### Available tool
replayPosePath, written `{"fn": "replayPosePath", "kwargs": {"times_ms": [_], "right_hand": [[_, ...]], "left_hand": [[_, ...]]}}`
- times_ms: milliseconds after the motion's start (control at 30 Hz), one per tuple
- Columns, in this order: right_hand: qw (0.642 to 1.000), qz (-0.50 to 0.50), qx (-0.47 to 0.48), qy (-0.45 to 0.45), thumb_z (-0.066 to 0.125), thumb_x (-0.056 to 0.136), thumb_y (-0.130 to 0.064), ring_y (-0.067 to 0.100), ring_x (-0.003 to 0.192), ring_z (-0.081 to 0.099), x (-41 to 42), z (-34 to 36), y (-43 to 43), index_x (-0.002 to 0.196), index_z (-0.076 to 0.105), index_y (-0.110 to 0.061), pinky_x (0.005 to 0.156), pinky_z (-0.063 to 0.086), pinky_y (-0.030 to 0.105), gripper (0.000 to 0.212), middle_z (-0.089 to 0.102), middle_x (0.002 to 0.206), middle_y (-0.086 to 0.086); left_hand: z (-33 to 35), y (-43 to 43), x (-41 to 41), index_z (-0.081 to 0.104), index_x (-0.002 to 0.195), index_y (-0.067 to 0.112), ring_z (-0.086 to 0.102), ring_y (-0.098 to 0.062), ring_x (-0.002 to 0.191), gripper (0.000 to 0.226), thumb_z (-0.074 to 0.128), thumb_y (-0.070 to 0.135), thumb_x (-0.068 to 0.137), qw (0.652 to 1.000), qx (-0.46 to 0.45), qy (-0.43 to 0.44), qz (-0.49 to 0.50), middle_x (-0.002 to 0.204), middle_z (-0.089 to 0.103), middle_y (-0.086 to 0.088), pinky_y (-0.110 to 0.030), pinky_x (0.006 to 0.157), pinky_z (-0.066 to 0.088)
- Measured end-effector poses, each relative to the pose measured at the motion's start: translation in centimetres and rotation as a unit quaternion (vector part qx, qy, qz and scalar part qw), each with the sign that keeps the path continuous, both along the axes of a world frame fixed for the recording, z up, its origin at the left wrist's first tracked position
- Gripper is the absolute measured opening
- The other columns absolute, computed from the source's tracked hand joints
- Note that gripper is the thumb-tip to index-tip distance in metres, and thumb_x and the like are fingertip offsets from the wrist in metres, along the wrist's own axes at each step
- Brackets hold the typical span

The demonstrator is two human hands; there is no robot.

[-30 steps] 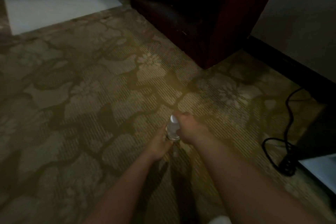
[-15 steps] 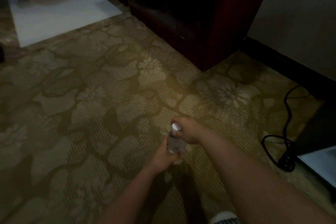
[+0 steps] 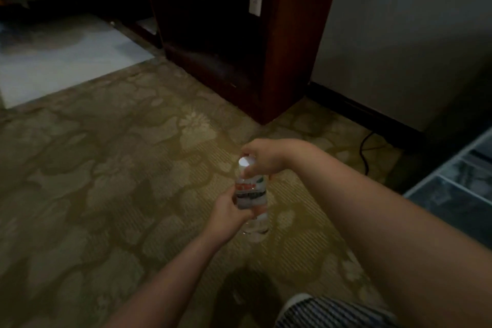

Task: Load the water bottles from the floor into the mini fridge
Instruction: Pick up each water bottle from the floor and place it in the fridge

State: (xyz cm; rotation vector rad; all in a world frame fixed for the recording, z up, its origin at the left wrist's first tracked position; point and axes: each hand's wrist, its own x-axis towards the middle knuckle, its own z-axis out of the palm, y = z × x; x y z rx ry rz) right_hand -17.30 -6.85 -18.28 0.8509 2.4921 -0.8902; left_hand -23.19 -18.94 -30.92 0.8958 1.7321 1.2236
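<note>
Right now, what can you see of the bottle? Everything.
The bottle is clear plastic with a white cap on it and a label with red and dark bands round its upper body. It is roughly upright, cap toward the camera, over the patterned carpet. Whether its base touches the carpet is unclear. The right hand grips the neck just under the cap, and the left hand holds the lower body from the left.

One water bottle [image 3: 250, 194], two hands [image 3: 229, 214] [image 3: 262, 156] — one cabinet [image 3: 292, 34], one cable [image 3: 363, 152].
</note>
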Motion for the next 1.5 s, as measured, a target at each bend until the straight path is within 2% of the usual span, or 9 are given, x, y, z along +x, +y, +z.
{"fn": "replayPosePath", "kwargs": {"times_ms": [167, 333, 467, 567, 700, 1000, 1233, 1400, 1500], "right_hand": [[0.990, -0.058, 0.072, 0.107, 0.066, 0.084, -0.036, 0.016, 0.088, 0.057, 4.7, 2.9, -0.4, 0.109, 0.060, -0.013, 0.065, 0.043, 0.024, 0.034, 0.059, 0.101, 0.001], [0.963, -0.148, 0.088, 0.205, 0.069, 0.080, -0.039, 0.009, 0.075, 0.052, 10.6, 5.4, -0.9, 0.092, 0.059, -0.016, 0.056, 0.038, 0.022, 0.028, 0.054, 0.083, -0.005], [0.937, -0.224, 0.102, 0.248, 0.068, 0.080, -0.041, 0.015, 0.089, 0.058, 16.2, 6.9, -1.1, 0.107, 0.059, -0.013, 0.072, 0.047, 0.029, 0.040, 0.061, 0.099, 0.001], [0.919, -0.270, 0.115, 0.263, 0.069, 0.079, -0.042, 0.018, 0.103, 0.058, 19.7, 7.8, -1.4, 0.121, 0.051, -0.017, 0.087, 0.050, 0.037, 0.052, 0.060, 0.114, 0.001], [0.881, -0.342, 0.125, 0.301, 0.066, 0.082, -0.041, 0.018, 0.101, 0.058, 24.2, 8.5, -1.9, 0.123, 0.047, -0.019, 0.085, 0.049, 0.035, 0.050, 0.059, 0.109, -0.002], [0.806, -0.457, 0.132, 0.353, 0.068, 0.082, -0.036, 0.017, 0.107, 0.058, 33.5, 7.0, -0.9, 0.127, 0.042, -0.019, 0.088, 0.048, 0.034, 0.054, 0.060, 0.116, -0.001], [0.775, -0.509, 0.097, 0.362, 0.067, 0.084, -0.029, 0.023, 0.110, 0.058, 37.8, 5.2, 2.1, 0.129, 0.039, -0.016, 0.087, 0.046, 0.032, 0.055, 0.060, 0.118, 0.004], [0.768, -0.530, 0.139, 0.332, 0.067, 0.084, -0.029, 0.026, 0.118, 0.054, 38.0, 3.5, 4.6, 0.129, 0.036, -0.015, 0.097, 0.044, 0.038, 0.055, 0.057, 0.125, 0.008], [0.760, -0.553, 0.142, 0.310, 0.066, 0.084, -0.031, 0.030, 0.121, 0.052, 37.6, 1.2, 5.8, 0.129, 0.034, -0.017, 0.100, 0.045, 0.046, 0.056, 0.055, 0.128, 0.010]], "left_hand": [[3.8, 0.5, 2.7, 0.064, 0.106, 0.017, 0.068, -0.011, 0.093, 0.035, 0.075, 0.011, 0.073, 1.000, 0.020, -0.005, -0.014, 0.098, 0.072, 0.001, -0.024, 0.076, 0.055], [7.9, 2.4, 6.5, 0.062, 0.106, 0.017, 0.067, -0.018, 0.099, 0.036, 0.076, 0.013, 0.073, 0.998, 0.045, -0.005, -0.047, 0.103, 0.071, -0.002, -0.031, 0.082, 0.056], [11.8, 4.4, 11.1, 0.061, 0.107, 0.009, 0.066, -0.023, 0.097, 0.042, 0.079, 0.016, 0.069, 0.994, 0.074, 0.047, -0.070, 0.104, 0.069, -0.011, -0.043, 0.089, 0.054], [14.1, 5.9, 14.4, 0.060, 0.114, 0.010, 0.064, -0.019, 0.098, 0.049, 0.079, 0.019, 0.070, 0.987, 0.091, 0.093, -0.096, 0.101, 0.067, -0.003, -0.034, 0.080, 0.054], [16.4, 7.3, 18.5, 0.059, 0.114, 0.010, 0.061, -0.012, 0.088, 0.044, 0.076, 0.015, 0.074, 0.974, 0.100, 0.132, -0.155, 0.092, 0.063, 0.003, -0.016, 0.064, 0.044], [18.0, 11.3, 27.3, 0.063, 0.108, 0.013, 0.057, -0.012, 0.086, 0.038, 0.076, 0.020, 0.074, 0.940, 0.072, 0.203, -0.265, 0.093, 0.062, 0.002, -0.016, 0.060, 0.041], [17.0, 15.0, 31.9, 0.060, 0.112, 0.014, 0.058, -0.018, 0.096, 0.039, 0.074, 0.020, 0.076, 0.919, 0.048, 0.218, -0.324, 0.102, 0.062, -0.001, -0.025, 0.074, 0.046], [14.7, 18.6, 33.1, 0.057, 0.117, 0.019, 0.058, -0.025, 0.108, 0.042, 0.071, 0.020, 0.077, 0.920, 0.021, 0.211, -0.328, 0.112, 0.063, -0.006, -0.040, 0.095, 0.049], [12.5, 20.1, 33.0, 0.056, 0.117, 0.018, 0.058, -0.027, 0.108, 0.040, 0.070, 0.021, 0.079, 0.909, -0.005, 0.240, -0.341, 0.113, 0.063, -0.009, -0.044, 0.097, 0.048]]}}
